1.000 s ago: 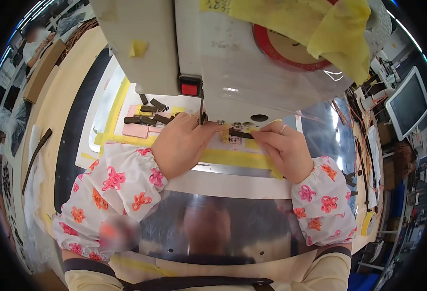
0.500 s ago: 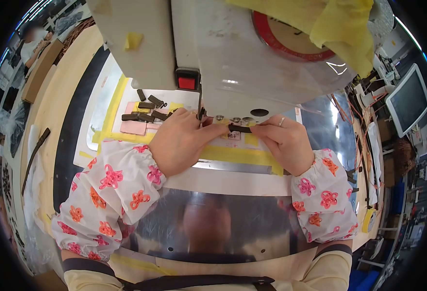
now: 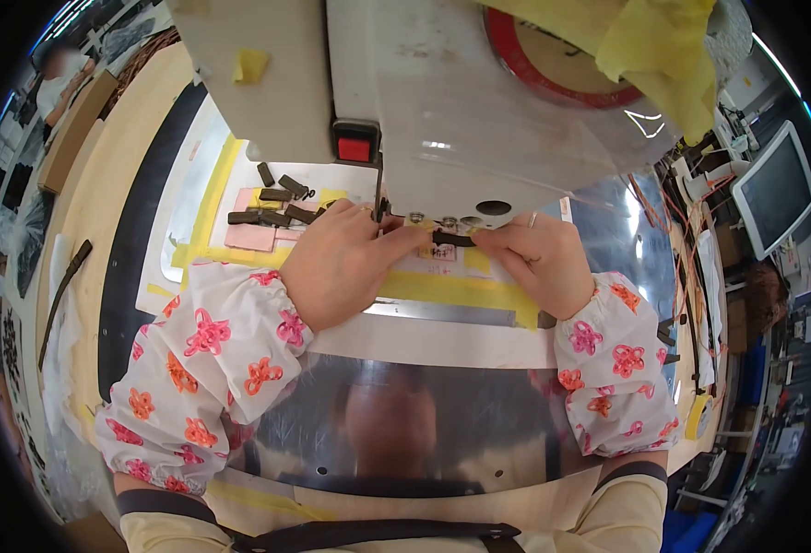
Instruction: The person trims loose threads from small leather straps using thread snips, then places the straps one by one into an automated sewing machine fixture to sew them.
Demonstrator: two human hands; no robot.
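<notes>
A short dark fabric strip (image 3: 452,240) stretches between my two hands, under the arm of the white sewing machine (image 3: 442,138). My left hand (image 3: 341,263) is closed at its left end, thumb pointing right, with fingertips partly hidden near the needle area (image 3: 380,207). My right hand (image 3: 544,258), wearing a ring, pinches the strip's right end between thumb and fingers. Left of my left hand, several small dark folded pieces (image 3: 274,218) lie loosely on the white, yellow-taped bed, some over a pink pad (image 3: 250,238).
The machine's body, with a red switch (image 3: 354,148), overhangs my hands closely. A shiny metal plate (image 3: 331,415) lies nearest me. Orange cables (image 3: 650,217) and a monitor (image 3: 774,189) are on the right. A long dark strap (image 3: 62,300) hangs at the left; another person sits far left.
The strip and both hands sit slightly higher in view, with the strip a touch to the left. Both hands keep their hold; the view itself has shifted a little.
</notes>
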